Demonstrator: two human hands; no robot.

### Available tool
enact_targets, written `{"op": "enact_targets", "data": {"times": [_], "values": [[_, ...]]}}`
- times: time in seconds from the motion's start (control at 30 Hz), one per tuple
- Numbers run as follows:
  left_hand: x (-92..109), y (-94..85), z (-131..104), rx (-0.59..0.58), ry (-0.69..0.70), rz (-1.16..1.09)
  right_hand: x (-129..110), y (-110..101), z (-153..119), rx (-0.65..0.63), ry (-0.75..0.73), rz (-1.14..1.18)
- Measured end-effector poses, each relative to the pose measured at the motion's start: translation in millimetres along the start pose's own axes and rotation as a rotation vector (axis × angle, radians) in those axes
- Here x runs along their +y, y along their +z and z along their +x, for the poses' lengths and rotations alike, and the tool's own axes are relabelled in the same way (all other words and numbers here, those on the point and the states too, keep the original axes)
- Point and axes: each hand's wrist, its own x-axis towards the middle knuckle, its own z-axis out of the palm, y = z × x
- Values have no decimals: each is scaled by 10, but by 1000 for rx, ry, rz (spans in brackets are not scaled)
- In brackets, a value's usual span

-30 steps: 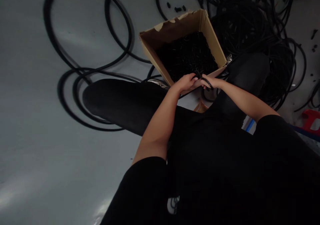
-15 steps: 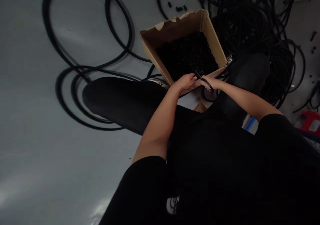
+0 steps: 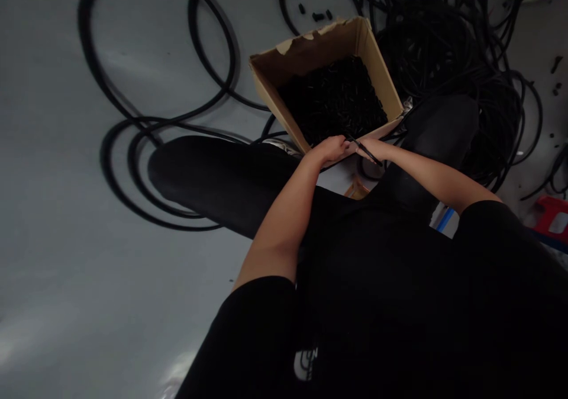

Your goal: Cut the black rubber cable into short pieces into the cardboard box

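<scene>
Right hand (image 3: 375,148): fingers closed around a dark tool (image 3: 367,152) that looks like scissors, its slim end pointing toward the left fingers.
Left hand (image 3: 332,148): fingers drawn together at the tool's tip, just across from the right fingers; whether they pinch a black piece is too dark to tell.
Just changed: half a second ago the tool's handle showed as a wide loop below the right fingers; now it shows as a narrow slanting bar, and both hands sit slightly lower.
Meaning: this reads as the tool closing or turning, so perhaps a squeeze on whatever lies at the left fingertips; a finished cut cannot be confirmed.
Cardboard box (image 3: 382,79): directly beyond the fingers, which are at its near edge.
Black pieces (image 3: 339,97): heaped inside that box, just past the fingertips.
Small carton (image 3: 357,189): partly visible on the body side of the fingers, between the legs.
Tangled black hose (image 3: 492,106): right of and beyond the right fingers.
Hose loops (image 3: 86,41): on the floor (image 3: 66,209), well to the left of the left fingers.
Loose bits (image 3: 318,16): farther off, past the box's far wall.
</scene>
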Motion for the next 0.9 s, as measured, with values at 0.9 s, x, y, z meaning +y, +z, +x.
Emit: {"op": "enact_targets", "data": {"times": [0.9], "values": [[-96, -18, 43, 262, 36, -295, 209, 14, 205, 163, 105, 254]]}}
